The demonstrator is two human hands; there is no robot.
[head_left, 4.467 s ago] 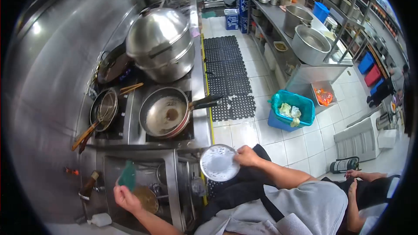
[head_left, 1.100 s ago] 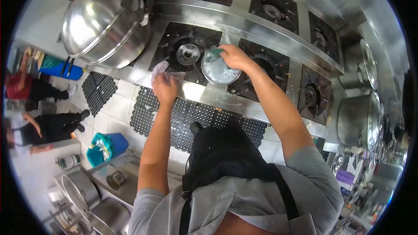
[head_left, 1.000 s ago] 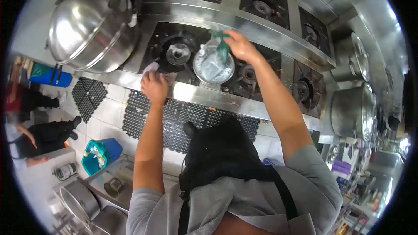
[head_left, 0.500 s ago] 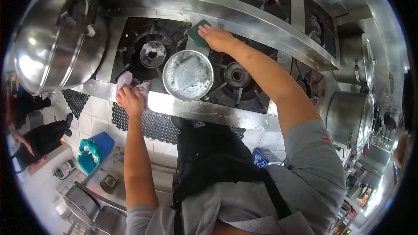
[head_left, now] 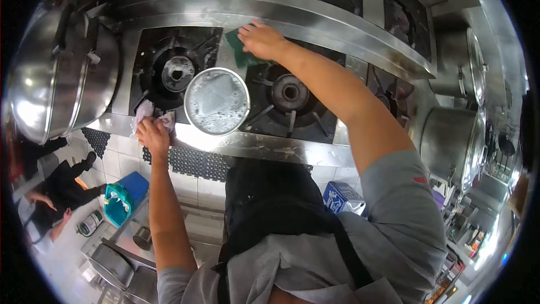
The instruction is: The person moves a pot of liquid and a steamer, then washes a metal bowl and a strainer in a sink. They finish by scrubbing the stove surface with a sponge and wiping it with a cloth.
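Observation:
My right hand (head_left: 262, 40) is closed over a green scouring pad (head_left: 241, 52), which lies on the steel strip between two burners at the back of the stove (head_left: 185, 128). On the front ledge, to the left, my left hand (head_left: 153, 136) grips a bunched whitish cloth (head_left: 145, 110). Between my hands stands a round metal bowl (head_left: 246, 87) of sudsy water, with a pale textured cloth or pad (head_left: 216, 93) in it. It rests beside the left burner (head_left: 178, 73) and the right burner (head_left: 289, 91). Part of the pad is hidden under my fingers.
Large metal pans (head_left: 62, 79) stand at the left end of the stove. A raised steel ledge (head_left: 253, 3) runs behind the burners. Big pots (head_left: 447, 143) stand at right. A blue bin (head_left: 135, 186) and another person (head_left: 56, 197) are at lower left.
The view has shifted, so the stove and bowl appear further left. My right hand's fingers are now more curled on the scouring pad. My left hand still holds the cloth on the ledge.

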